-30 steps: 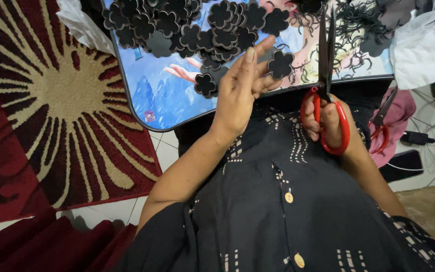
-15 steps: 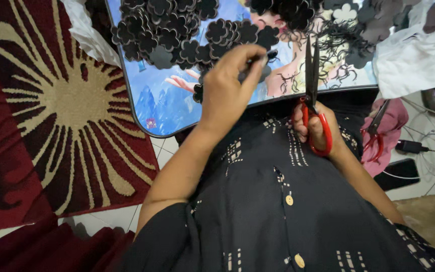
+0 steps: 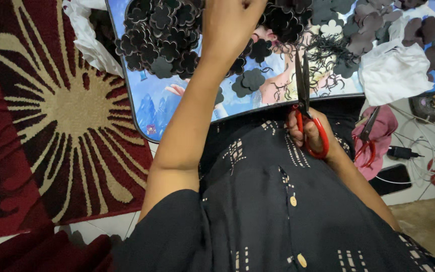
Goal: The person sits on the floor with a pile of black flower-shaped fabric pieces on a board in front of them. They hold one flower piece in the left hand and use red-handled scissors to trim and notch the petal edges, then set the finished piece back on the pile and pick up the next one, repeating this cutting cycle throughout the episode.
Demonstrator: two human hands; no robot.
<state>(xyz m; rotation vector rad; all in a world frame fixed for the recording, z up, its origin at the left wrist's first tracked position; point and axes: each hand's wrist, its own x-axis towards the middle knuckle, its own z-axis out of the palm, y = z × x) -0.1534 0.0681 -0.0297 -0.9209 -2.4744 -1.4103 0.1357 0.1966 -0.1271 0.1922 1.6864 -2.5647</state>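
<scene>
A red and cream patterned rug lies at the left. Beside it, dark flower-shaped cutouts are heaped on a blue picture tray. The left hand reaches over that heap; its fingers run past the frame edge, so I cannot tell their grip. The right hand is closed through the handles of red scissors, blades pointing up over the tray's near rim.

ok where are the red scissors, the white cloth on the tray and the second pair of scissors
red scissors [image 3: 312, 132]: head view, red handle loop
white cloth [image 3: 396, 75]: head view, middle of the fabric
second pair of scissors [image 3: 366, 137]: head view, near the pivot
</scene>
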